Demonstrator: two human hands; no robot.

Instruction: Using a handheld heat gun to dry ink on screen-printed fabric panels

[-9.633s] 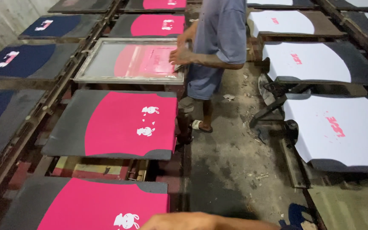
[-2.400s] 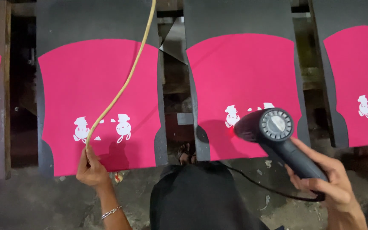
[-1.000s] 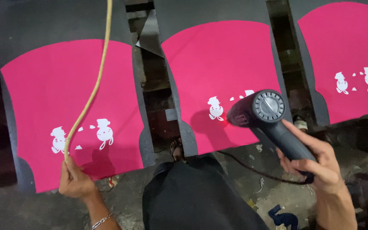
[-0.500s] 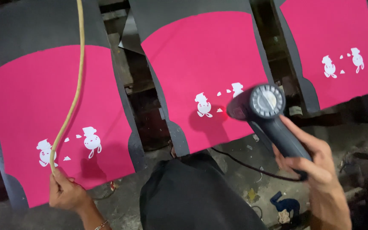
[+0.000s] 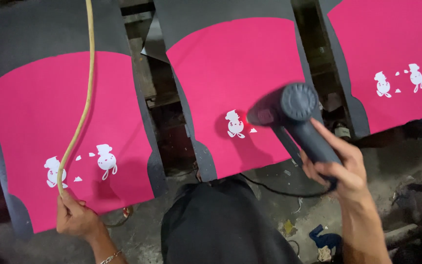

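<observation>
My right hand (image 5: pixel 342 165) grips the handle of a dark heat gun (image 5: pixel 289 111). Its nozzle points at the small white printed figures on the middle pink garment (image 5: pixel 230 88), which lies flat on a dark board. A red glow shows at the nozzle tip. My left hand (image 5: pixel 76 217) holds a long yellowish hose (image 5: pixel 85 102) that runs up across the left pink garment (image 5: pixel 59 132), over its white figures. A black cable (image 5: pixel 274 190) trails from the heat gun.
A third pink garment (image 5: pixel 391 54) with white figures lies on a board at the right. Dark gaps with frame parts separate the boards. My dark clothing (image 5: pixel 221 225) fills the bottom centre. Scraps litter the concrete floor (image 5: pixel 313 220).
The view has shifted, so the boards sit further left and more tilted. My right hand has swung the heat gun closer over the middle garment's print. My left hand keeps hold of the hose.
</observation>
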